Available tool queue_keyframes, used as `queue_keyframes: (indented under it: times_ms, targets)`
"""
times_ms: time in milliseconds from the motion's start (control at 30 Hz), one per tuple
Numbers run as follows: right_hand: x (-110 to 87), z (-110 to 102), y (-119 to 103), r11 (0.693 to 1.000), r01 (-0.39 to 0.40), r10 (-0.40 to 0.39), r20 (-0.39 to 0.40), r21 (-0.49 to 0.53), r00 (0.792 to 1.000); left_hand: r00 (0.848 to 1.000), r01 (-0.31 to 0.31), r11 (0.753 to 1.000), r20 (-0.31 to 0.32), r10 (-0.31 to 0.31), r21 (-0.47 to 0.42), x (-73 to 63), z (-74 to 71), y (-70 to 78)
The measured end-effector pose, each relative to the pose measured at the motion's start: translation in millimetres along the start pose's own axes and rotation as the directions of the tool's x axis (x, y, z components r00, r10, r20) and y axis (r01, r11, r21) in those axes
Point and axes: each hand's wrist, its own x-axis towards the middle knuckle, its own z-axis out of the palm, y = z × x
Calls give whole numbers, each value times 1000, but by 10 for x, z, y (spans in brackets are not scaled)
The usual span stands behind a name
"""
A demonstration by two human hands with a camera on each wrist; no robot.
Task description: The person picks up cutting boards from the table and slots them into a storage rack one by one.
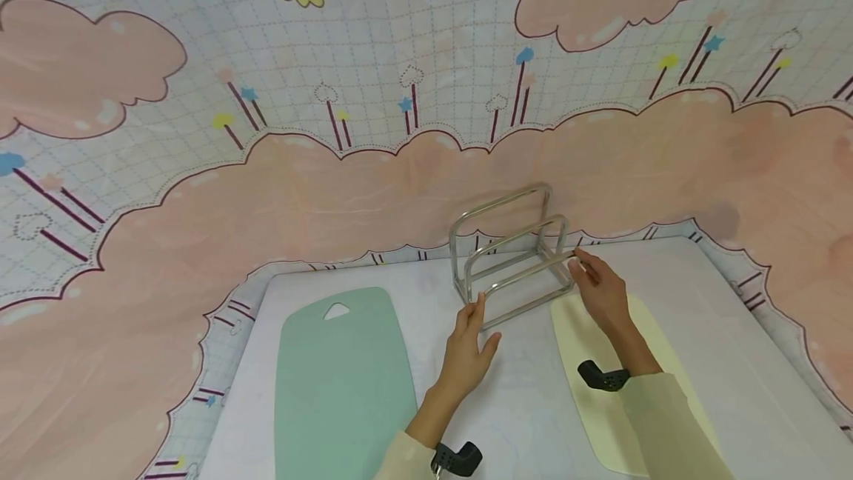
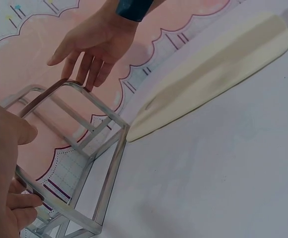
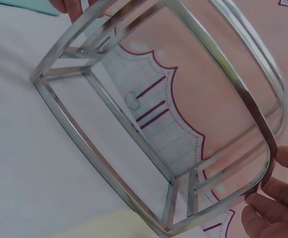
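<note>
A silver metal rack [image 1: 509, 272] with several upright loops stands on the white table [image 1: 526, 376], at its back edge. My left hand [image 1: 463, 354] is at the rack's near left corner. Its fingers touch the frame, with the thumb spread apart from them in the head view. At the opposite end, my right hand [image 1: 600, 291] rests its fingertips on the rounded corner of the front loop. The left wrist view shows that right hand [image 2: 97, 47] with relaxed fingers and the thumb held away from the bar. Part of the left hand is cut off in this view.
A green cutting board [image 1: 343, 384] with a handle hole lies left of the hands. Beneath the right forearm lies a pale yellow board [image 1: 580, 369], its upper end close to the rack. Behind the table hangs a cloth [image 1: 373, 198] patterned with clouds.
</note>
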Motion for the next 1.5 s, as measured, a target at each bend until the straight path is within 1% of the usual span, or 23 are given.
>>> queue_keyframes:
  times_ms: [300,433,733,900,1067,1267,1500]
  targets:
    - [-25,38,-32,1000,29,-29,-12,-4,1000,1000,6,1000,-4,-6,9,-54,-14,9]
    - [-30,57,-36,999,36,-36,-5,1,999,1000,4,1000,-9,-4,16,-70,-32,19]
    - [-39,88,-45,999,39,-39,-2,1,999,1000,-13,998,-25,15,56,-105,-38,24]
    - [-47,114,-55,999,33,-33,2,10,999,998,-30,997,-44,33,73,-126,-39,17]
    - [-52,137,-55,999,31,-31,-5,8,1000,998,-33,997,-53,36,65,-147,-52,34]
    - [-52,162,-53,998,53,-52,-25,19,998,996,-46,997,-72,50,55,-170,-46,18]
    - [-92,194,-88,997,55,-54,-7,47,998,993,-45,998,-105,51,51,-213,-19,1]
